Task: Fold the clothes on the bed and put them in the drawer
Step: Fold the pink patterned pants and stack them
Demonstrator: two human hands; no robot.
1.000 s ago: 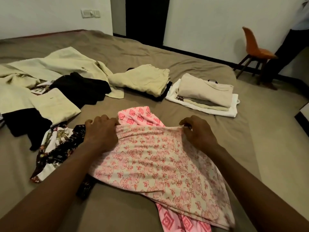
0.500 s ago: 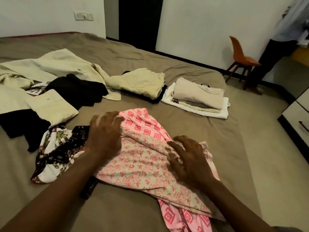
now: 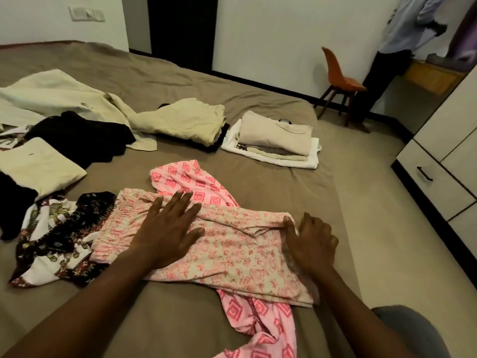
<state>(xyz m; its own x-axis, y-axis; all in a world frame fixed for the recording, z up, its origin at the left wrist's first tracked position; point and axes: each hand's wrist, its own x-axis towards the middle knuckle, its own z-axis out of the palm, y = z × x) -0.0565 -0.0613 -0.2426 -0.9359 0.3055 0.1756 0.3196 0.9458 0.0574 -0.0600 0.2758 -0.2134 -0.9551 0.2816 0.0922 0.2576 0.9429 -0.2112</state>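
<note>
A cream garment with pink flowers (image 3: 232,251) lies folded over on the brown bed (image 3: 296,182). My left hand (image 3: 170,228) presses flat on its left part, fingers spread. At the garment's right edge my right hand (image 3: 312,239) pinches the fabric. Under it lies a pink garment with a diamond pattern (image 3: 191,182), showing above and below. A folded stack of beige and white clothes (image 3: 276,140) sits at the far right of the bed. The drawer (image 3: 433,184), shut, with a black handle, stands at the right.
Unfolded clothes lie at the left: a black-and-white patterned piece (image 3: 59,239), black garments (image 3: 82,135), cream pieces (image 3: 38,164) and folded cream trousers (image 3: 185,120). An orange chair (image 3: 340,81) and a standing person (image 3: 392,55) are beyond the bed's far corner.
The flowered garment was held up by its top edge; now it lies folded on the bed. My left hand has flattened onto it and my right hand has moved to its right edge.
</note>
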